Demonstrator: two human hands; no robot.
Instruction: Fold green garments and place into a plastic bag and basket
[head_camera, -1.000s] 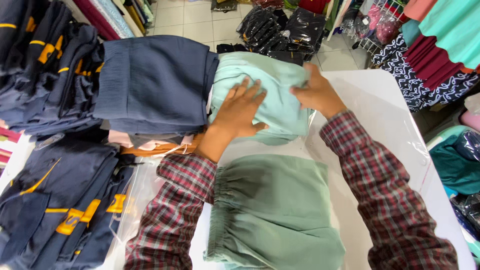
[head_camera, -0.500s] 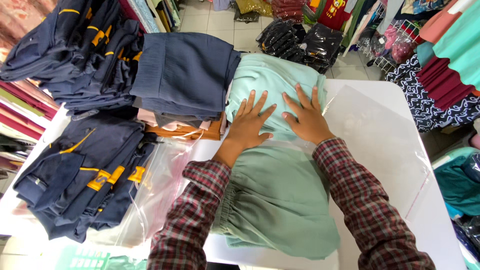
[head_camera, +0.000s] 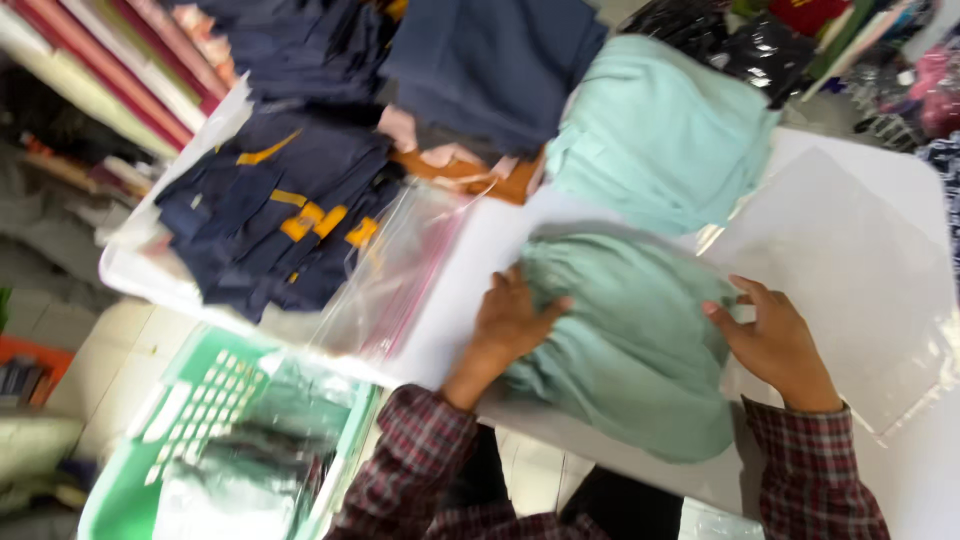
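Both your hands have dropped from the far mint stack (head_camera: 665, 130) to the near mint garment (head_camera: 630, 340) | left hand (head_camera: 515, 320), right hand (head_camera: 775, 345) flat, fingers spread, gripping nothing | clear bag (head_camera: 400, 270), navy clothes (head_camera: 280, 215) left.

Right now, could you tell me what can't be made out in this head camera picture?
- Head view, left hand: its palm lies on the mint green garment, hiding the cloth beneath.
- Green basket: cut off by the bottom edge; its bagged contents are blurred.
- Navy garments: motion blur hides the yellow trim's detail.
- Clear plastic bag by the right hand: its edges fade into the white table.
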